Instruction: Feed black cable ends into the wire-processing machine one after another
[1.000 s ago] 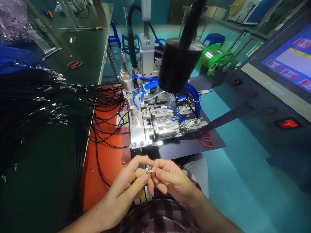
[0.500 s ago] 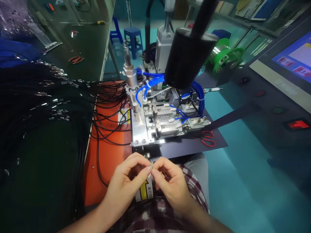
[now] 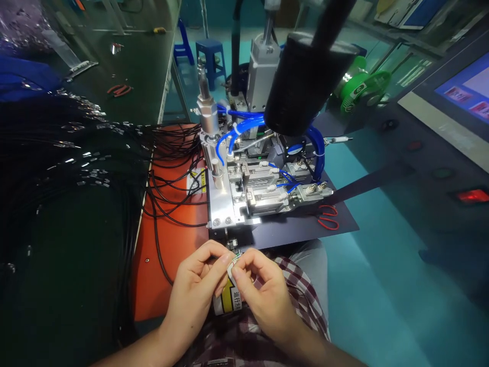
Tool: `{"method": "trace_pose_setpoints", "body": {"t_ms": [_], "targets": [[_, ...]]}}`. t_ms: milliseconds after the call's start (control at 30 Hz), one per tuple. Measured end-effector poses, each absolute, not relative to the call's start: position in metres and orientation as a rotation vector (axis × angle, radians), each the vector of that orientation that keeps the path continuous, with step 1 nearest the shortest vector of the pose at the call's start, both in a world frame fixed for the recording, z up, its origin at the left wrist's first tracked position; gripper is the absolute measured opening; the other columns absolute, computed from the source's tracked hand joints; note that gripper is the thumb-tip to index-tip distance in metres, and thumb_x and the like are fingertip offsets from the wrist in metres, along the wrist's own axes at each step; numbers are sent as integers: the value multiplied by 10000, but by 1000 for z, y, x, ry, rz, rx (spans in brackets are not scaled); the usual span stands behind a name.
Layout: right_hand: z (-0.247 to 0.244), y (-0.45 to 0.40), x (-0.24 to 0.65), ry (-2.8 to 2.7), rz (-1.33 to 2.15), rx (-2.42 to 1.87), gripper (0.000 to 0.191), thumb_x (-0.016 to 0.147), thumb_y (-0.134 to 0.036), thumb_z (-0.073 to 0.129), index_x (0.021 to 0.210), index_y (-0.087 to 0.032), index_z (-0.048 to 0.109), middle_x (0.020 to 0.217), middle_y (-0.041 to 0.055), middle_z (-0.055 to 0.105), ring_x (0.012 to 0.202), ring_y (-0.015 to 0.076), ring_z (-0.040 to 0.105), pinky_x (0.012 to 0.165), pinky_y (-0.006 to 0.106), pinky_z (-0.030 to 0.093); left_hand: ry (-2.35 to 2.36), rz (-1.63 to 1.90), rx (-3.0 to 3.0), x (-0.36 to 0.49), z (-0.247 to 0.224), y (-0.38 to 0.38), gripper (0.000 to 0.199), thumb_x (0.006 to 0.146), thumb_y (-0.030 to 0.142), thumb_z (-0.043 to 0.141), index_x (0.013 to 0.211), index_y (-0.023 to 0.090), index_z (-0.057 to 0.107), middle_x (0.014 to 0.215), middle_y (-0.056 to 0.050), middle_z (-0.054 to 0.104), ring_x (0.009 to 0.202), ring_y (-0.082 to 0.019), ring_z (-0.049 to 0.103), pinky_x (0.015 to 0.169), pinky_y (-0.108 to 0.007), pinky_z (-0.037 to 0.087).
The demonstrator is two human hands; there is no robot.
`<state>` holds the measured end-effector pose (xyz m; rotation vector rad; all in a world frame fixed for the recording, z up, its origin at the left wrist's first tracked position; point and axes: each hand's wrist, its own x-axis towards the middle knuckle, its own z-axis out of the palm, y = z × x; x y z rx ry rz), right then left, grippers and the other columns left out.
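Note:
My left hand (image 3: 202,280) and my right hand (image 3: 263,290) meet at the front of a metal machine (image 3: 263,188), fingertips pinched close together. Between them is a small, shiny piece, too small to make out. The fingers of both hands are closed, and I cannot tell which hand bears the piece. Just below the fingertips shows a yellow and white label (image 3: 229,300). A small metal part of the machine (image 3: 232,243) lies just beyond the fingers.
Black cables (image 3: 171,193) cross the orange plate (image 3: 153,295) at the left. Red-handled scissors (image 3: 328,218) lie on the dark plate at the right. A black cylinder (image 3: 305,86) hangs over the machine. Red pliers (image 3: 120,90) rest on the dark table. A screen panel (image 3: 468,97) stands at the right.
The fingertips have shifted slightly; my right thumb and fingers have moved a little left, and more of the label shows. The view has shifted a little, with the machine slightly to the right.

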<state>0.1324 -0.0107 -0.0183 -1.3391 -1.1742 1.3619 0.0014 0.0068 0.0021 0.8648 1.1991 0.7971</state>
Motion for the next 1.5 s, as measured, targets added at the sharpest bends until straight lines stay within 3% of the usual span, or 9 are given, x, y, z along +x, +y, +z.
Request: {"method": "trace_pose_setpoints", "body": {"t_ms": [300,400,700,1200,1500], "targets": [[-26,-13,128,-1154,1219,-1358,141,846,-202,557,708,-178,549,673,-24,535,610,107,486,581,223,400,1145,696,826,0,0,12,237,822,401,616,801,170,565,510,83,299,489,-59,224,461,-203,147],[-22,-9,140,-1158,1334,-1311,136,839,-216,577,710,-172,575,665,-25,532,596,102,485,577,225,394,1140,687,832,-3,0,12,224,827,385,615,796,167,575,503,85,283,474,-54,212,455,-210,128],[-20,6,162,-865,1715,-1064,152,789,-299,661,759,-159,612,578,-52,509,458,53,413,455,183,320,1103,637,820,-7,2,15,222,820,377,624,794,157,605,493,84,284,452,-48,208,439,-217,133],[-14,1,158,-892,1582,-1162,103,772,-247,662,743,-166,604,598,-49,514,505,66,449,495,192,359,1055,631,834,-7,-1,14,222,821,378,627,876,168,582,486,94,317,456,-48,228,436,-195,149],[-18,8,161,-739,1788,-1065,207,799,-339,662,749,-145,611,591,-46,515,464,44,418,466,177,313,1039,600,854,-9,-2,14,242,812,398,631,848,164,580,504,90,284,458,-50,208,429,-205,136]]}}
